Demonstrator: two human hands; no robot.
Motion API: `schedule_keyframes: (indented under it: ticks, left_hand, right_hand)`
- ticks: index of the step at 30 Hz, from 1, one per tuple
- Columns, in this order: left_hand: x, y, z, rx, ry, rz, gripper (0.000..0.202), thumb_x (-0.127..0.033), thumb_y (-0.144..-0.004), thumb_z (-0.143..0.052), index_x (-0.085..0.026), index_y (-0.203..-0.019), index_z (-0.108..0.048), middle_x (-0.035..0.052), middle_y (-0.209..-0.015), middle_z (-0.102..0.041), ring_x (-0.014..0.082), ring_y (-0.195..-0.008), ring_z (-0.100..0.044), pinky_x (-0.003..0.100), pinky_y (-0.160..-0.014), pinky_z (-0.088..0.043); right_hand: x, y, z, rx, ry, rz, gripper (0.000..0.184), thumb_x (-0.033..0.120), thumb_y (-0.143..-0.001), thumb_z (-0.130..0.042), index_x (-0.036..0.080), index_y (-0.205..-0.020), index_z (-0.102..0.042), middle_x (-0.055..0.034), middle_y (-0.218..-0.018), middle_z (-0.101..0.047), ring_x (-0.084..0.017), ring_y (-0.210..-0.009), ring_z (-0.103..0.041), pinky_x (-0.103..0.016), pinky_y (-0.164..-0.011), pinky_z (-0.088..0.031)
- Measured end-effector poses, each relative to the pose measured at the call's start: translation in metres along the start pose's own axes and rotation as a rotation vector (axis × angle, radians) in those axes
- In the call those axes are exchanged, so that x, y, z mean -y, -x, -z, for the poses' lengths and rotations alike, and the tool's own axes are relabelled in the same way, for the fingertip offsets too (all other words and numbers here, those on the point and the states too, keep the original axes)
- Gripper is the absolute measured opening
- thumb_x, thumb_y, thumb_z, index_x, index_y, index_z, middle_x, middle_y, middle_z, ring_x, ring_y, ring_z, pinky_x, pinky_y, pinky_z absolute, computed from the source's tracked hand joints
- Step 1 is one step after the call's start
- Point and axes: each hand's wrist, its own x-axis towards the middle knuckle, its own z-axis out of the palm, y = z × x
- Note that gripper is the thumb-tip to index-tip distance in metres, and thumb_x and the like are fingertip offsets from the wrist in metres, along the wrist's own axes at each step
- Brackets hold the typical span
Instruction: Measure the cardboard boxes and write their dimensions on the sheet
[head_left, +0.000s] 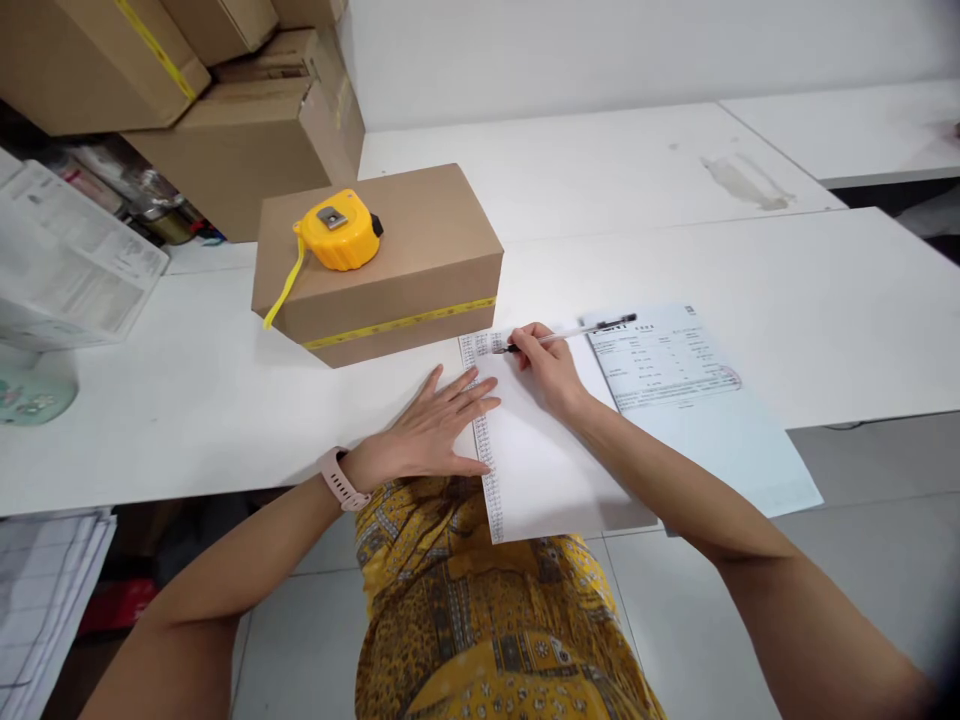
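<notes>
My right hand [549,368] is closed around a clear pen with a black cap end [581,331], its tip at the top left of a white sheet of paper [555,470]. Rows of small dark marks run down the sheet's left margin and along its top left. My left hand [439,428] lies flat with fingers spread, its fingertips on the sheet's left edge. Just beyond it stands a closed cardboard box [390,300] with a yellow strip along its front. On top of the box rests a yellow tape measure [343,232] with a wrist strap.
A printed document [660,365] lies right of the sheet and overhangs the front edge of the white table [187,420]. Stacked cardboard boxes [247,130] fill the back left. A white carton [75,260] and a pale green container [37,395] stand at far left.
</notes>
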Motion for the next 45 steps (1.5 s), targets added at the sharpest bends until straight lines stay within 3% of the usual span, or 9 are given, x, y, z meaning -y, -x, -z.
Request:
schedule_keyframes:
  ticks: [4,7,11,14,18,22,26,35,45]
  left_hand:
    - [0.018,-0.007,0.014,0.033,-0.004,-0.057,0.078,-0.071,-0.089,-0.057,-0.022,-0.148,-0.046,0.0109,-0.161,-0.040,0.0298,-0.152,-0.031,0.055,-0.126,-0.008]
    - [0.034,-0.014,0.020,-0.016,-0.015,-0.120,0.055,-0.055,-0.096,-0.058,-0.021,-0.140,-0.057,0.0107,-0.153,-0.052,0.0262,-0.143,-0.048,0.050,-0.122,-0.027]
    - [0.047,-0.022,0.015,-0.199,0.010,-0.218,0.032,-0.036,-0.096,-0.060,-0.020,-0.122,-0.071,0.0100,-0.133,-0.069,0.0251,-0.123,-0.066,0.045,-0.106,-0.049]
    - [0.049,-0.028,0.008,-0.365,0.036,-0.247,0.023,-0.026,-0.097,-0.057,-0.020,-0.108,-0.076,0.0064,-0.118,-0.076,0.0217,-0.110,-0.073,0.040,-0.096,-0.058]
    - [0.050,-0.032,0.003,-0.453,0.058,-0.253,0.023,-0.020,-0.097,-0.055,-0.019,-0.099,-0.077,0.0049,-0.108,-0.079,0.0204,-0.104,-0.075,0.038,-0.091,-0.061]
    - [0.052,-0.031,0.003,-0.458,0.089,-0.251,0.024,-0.017,-0.096,-0.054,-0.019,-0.100,-0.078,0.0056,-0.110,-0.079,0.0203,-0.106,-0.075,0.038,-0.094,-0.061]
    - [0.054,-0.027,0.001,-0.430,0.099,-0.216,0.029,-0.015,-0.096,-0.050,-0.021,-0.100,-0.078,0.0040,-0.111,-0.078,0.0202,-0.111,-0.073,0.040,-0.097,-0.059]
    - [0.054,-0.025,0.001,-0.509,0.071,-0.135,0.025,-0.015,-0.092,-0.054,-0.021,-0.090,-0.078,0.0022,-0.102,-0.080,0.0202,-0.102,-0.076,0.036,-0.092,-0.061]
    - [0.055,-0.025,0.000,-0.551,0.125,-0.118,0.022,-0.014,-0.092,-0.056,-0.018,-0.091,-0.077,0.0040,-0.098,-0.081,0.0213,-0.100,-0.077,0.038,-0.091,-0.062]
  right_hand:
    - [-0.008,-0.006,-0.015,0.073,0.015,0.102,0.027,0.048,-0.086,-0.066,0.022,-0.083,-0.058,0.0007,-0.076,-0.062,-0.014,-0.071,-0.055,-0.030,-0.069,-0.044]
    - [-0.011,-0.005,-0.015,0.097,0.027,0.139,0.025,0.044,-0.083,-0.070,0.022,-0.088,-0.058,-0.0001,-0.081,-0.063,-0.014,-0.072,-0.056,-0.031,-0.069,-0.045]
    - [-0.012,-0.005,-0.013,0.066,0.117,0.138,0.016,0.036,-0.087,-0.063,0.022,-0.083,-0.055,0.0022,-0.078,-0.058,-0.012,-0.068,-0.051,-0.029,-0.064,-0.042]
    - [-0.014,-0.007,-0.015,0.049,0.164,0.139,0.017,0.036,-0.087,-0.064,0.023,-0.083,-0.054,0.0030,-0.077,-0.057,-0.012,-0.067,-0.049,-0.029,-0.064,-0.041]
    - [-0.016,-0.010,-0.019,0.057,0.140,0.114,0.028,0.044,-0.084,-0.069,0.023,-0.081,-0.052,0.0029,-0.074,-0.056,-0.011,-0.064,-0.046,-0.029,-0.060,-0.039]
    - [-0.012,-0.012,-0.023,0.038,0.186,0.088,0.035,0.046,-0.084,-0.068,0.024,-0.071,-0.043,0.0056,-0.062,-0.045,-0.011,-0.057,-0.038,-0.028,-0.054,-0.032]
    - [-0.009,-0.010,-0.023,-0.018,0.269,0.114,0.033,0.043,-0.083,-0.066,0.025,-0.070,-0.042,0.0058,-0.062,-0.041,-0.012,-0.058,-0.037,-0.028,-0.055,-0.032]
    - [-0.014,-0.009,-0.023,0.018,0.311,0.119,0.034,0.044,-0.084,-0.066,0.024,-0.069,-0.043,0.0055,-0.060,-0.041,-0.012,-0.057,-0.036,-0.027,-0.054,-0.030]
    - [-0.014,-0.009,-0.022,0.037,0.309,0.140,0.032,0.041,-0.086,-0.064,0.024,-0.070,-0.042,0.0062,-0.060,-0.040,-0.011,-0.057,-0.034,-0.027,-0.054,-0.028]
